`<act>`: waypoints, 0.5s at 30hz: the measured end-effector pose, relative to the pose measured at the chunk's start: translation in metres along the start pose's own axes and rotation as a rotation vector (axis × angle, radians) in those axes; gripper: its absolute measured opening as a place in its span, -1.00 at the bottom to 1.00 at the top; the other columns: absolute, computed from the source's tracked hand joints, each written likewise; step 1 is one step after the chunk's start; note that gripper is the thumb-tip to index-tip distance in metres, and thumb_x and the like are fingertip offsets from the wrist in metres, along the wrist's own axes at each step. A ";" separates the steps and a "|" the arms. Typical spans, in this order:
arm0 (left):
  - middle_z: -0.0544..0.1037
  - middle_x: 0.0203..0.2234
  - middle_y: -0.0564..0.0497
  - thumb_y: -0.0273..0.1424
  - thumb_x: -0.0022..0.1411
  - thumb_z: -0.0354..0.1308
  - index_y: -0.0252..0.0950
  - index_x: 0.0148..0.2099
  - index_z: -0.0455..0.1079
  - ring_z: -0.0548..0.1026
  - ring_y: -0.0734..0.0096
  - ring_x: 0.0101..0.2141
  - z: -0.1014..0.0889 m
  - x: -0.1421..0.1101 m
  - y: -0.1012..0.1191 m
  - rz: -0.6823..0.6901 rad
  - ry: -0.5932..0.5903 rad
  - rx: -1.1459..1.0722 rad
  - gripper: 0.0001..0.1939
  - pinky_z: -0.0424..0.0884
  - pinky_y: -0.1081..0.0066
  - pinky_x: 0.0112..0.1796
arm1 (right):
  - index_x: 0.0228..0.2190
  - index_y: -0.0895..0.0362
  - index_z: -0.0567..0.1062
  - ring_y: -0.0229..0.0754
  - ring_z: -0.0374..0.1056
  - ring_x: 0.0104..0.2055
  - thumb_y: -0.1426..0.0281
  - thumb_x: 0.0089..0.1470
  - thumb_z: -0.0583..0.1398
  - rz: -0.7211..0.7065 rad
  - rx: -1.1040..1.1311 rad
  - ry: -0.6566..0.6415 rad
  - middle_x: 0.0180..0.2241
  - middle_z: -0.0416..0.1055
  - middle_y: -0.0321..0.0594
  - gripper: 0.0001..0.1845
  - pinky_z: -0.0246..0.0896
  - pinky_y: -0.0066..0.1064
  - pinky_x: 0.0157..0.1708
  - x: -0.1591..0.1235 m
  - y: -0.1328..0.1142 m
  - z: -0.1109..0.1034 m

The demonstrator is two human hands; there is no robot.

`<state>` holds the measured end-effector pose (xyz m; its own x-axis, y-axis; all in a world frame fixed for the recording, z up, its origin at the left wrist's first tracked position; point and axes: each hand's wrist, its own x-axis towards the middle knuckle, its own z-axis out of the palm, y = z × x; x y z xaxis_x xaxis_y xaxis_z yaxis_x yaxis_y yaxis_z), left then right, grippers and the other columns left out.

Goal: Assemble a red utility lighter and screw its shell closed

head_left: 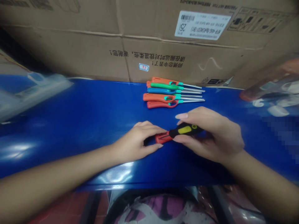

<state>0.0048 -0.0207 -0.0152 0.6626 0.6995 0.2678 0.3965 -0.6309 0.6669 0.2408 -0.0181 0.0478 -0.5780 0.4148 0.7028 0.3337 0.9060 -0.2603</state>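
My left hand (142,138) rests at the table's front half, thumb and fingers closed round a red lighter (161,138), of which only part of the slotted handle shows. Just to the right, my right hand (210,135) grips a screwdriver (184,129) by its black handle with yellow inlays. The handle lies slanted against the red piece; the screwdriver's tip cannot be made out. Beyond both hands lies a row of long-nosed gas lighters, among them a green one (164,85), a blue one (161,91), an orange one (155,97) and a red one (158,105), their metal tubes pointing right.
A large cardboard box (81,56) stands along the back of the blue table (93,112). Blurred clear plastic packaging (39,93) lies at the left. At the right is a transparent bag (268,90) with white pieces near it. The table's front edge runs below my hands.
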 end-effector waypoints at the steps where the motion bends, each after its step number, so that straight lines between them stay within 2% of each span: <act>1: 0.61 -0.02 -0.05 -0.30 0.32 0.25 -0.19 0.16 0.44 0.51 0.19 -0.01 0.000 0.000 0.000 -0.004 -0.001 -0.001 -0.62 0.36 0.18 0.03 | 0.17 0.00 0.39 -0.15 0.52 -0.25 0.38 0.18 0.29 0.011 -0.009 -0.005 -0.23 0.59 -0.23 -0.48 0.50 -0.35 -0.28 0.000 -0.001 0.000; 4: 0.60 0.00 -0.05 -0.30 0.33 0.23 -0.18 0.15 0.44 0.50 0.20 0.00 -0.001 0.001 0.001 -0.004 -0.011 -0.014 -0.64 0.35 0.18 0.06 | 0.31 -0.03 0.20 -0.15 0.54 -0.19 0.40 0.31 0.11 0.143 0.169 -0.021 0.01 0.53 -0.14 -0.42 0.54 -0.31 -0.29 -0.003 -0.002 0.003; 6: 0.60 0.00 -0.04 -0.30 0.34 0.23 -0.18 0.16 0.44 0.50 0.20 -0.01 -0.001 0.001 0.000 -0.003 -0.016 -0.018 -0.64 0.35 0.17 0.06 | 0.31 -0.04 0.20 -0.17 0.55 -0.20 0.44 0.31 0.10 0.209 0.298 -0.006 0.06 0.50 -0.15 -0.42 0.54 -0.34 -0.33 -0.003 -0.002 0.005; 8: 0.60 0.00 -0.04 -0.30 0.34 0.23 -0.17 0.16 0.44 0.50 0.21 -0.01 -0.001 0.000 0.000 -0.004 -0.018 -0.019 -0.64 0.35 0.16 0.05 | 0.22 -0.05 0.34 -0.20 0.55 -0.22 0.46 0.24 0.21 0.187 0.260 0.046 -0.01 0.55 -0.22 -0.46 0.54 -0.39 -0.33 -0.003 -0.001 0.006; 10: 0.60 0.00 -0.04 -0.30 0.34 0.23 -0.18 0.16 0.43 0.50 0.21 -0.02 -0.001 0.000 0.000 0.002 -0.016 -0.023 -0.64 0.35 0.17 0.05 | 0.16 -0.04 0.41 -0.20 0.55 -0.24 0.45 0.14 0.32 0.113 0.105 0.112 -0.06 0.58 -0.25 -0.43 0.54 -0.39 -0.31 -0.003 0.002 0.006; 12: 0.60 -0.01 -0.04 -0.31 0.33 0.24 -0.19 0.15 0.44 0.50 0.21 -0.02 -0.001 0.000 0.000 0.004 -0.010 -0.025 -0.64 0.35 0.17 0.06 | 0.25 -0.04 0.33 -0.18 0.55 -0.24 0.41 0.16 0.31 0.063 0.044 0.081 0.02 0.56 -0.19 -0.35 0.54 -0.36 -0.30 -0.003 0.003 0.003; 15: 0.60 0.01 -0.04 -0.32 0.32 0.25 -0.19 0.14 0.44 0.50 0.20 -0.01 -0.001 0.000 0.000 -0.001 -0.011 -0.018 -0.64 0.34 0.16 0.06 | 0.36 -0.05 0.13 -0.18 0.57 -0.20 0.40 0.32 0.11 0.108 0.193 -0.045 0.17 0.45 -0.11 -0.37 0.56 -0.32 -0.31 -0.003 0.002 -0.001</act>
<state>0.0041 -0.0201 -0.0148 0.6692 0.6964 0.2591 0.3859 -0.6237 0.6797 0.2439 -0.0176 0.0460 -0.5810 0.5098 0.6345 0.2493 0.8535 -0.4576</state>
